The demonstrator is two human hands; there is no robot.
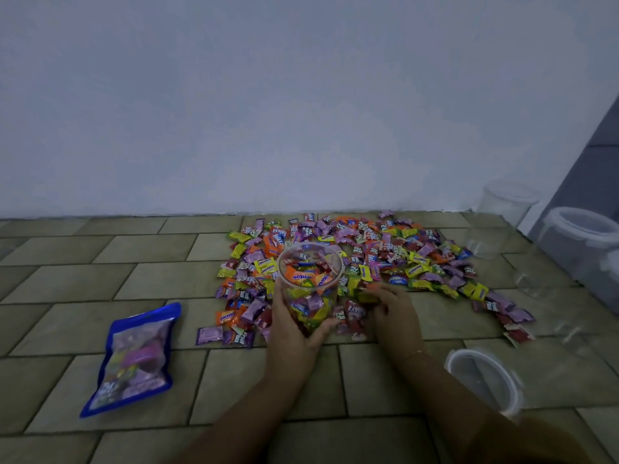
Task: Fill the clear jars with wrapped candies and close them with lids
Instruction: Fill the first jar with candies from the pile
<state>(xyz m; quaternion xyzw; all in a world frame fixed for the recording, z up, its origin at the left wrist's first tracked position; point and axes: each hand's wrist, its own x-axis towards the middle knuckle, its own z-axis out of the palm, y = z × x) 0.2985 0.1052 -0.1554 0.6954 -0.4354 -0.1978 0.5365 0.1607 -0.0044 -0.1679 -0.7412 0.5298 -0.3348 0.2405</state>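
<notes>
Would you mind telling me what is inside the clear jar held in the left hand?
The clear jar holds mixed wrapped candies, nearly to its open rim. The left hand covers its lower part, so the bottom is hidden.

Plain pale wall (pixel 301 95) fills upper half, bluish in dim light. Floor (pixel 100 262) of tan-green rectangular tiles w/ dark grout, staggered like brick. Grey panel (pixel 599 155) slants at far right.
</notes>
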